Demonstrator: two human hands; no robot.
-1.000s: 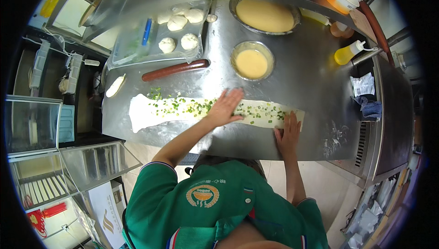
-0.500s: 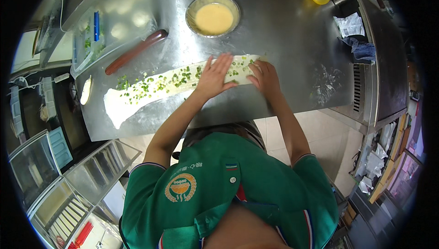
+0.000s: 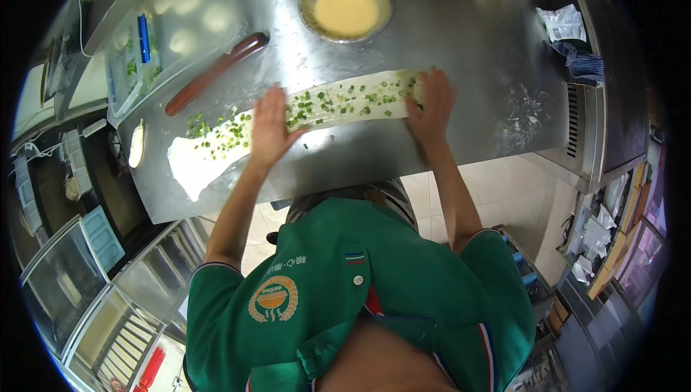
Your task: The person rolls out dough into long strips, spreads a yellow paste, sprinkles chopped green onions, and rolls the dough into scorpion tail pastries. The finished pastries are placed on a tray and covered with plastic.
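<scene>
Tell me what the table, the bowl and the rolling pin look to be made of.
Table: metal, probably stainless steel, with a satin finish; it is grey and throws back bright, smeared glare.
Bowl: likely thin, shiny metal, going by its silvery wall and bright rim.
Rolling pin: probably smooth wood, red-brown with a slight sheen; no grain shows, so plastic is possible.

On your worktable, dough bearing scallions lies along the near edge; behind it, a rolling pin sits left of a bowl.
</scene>
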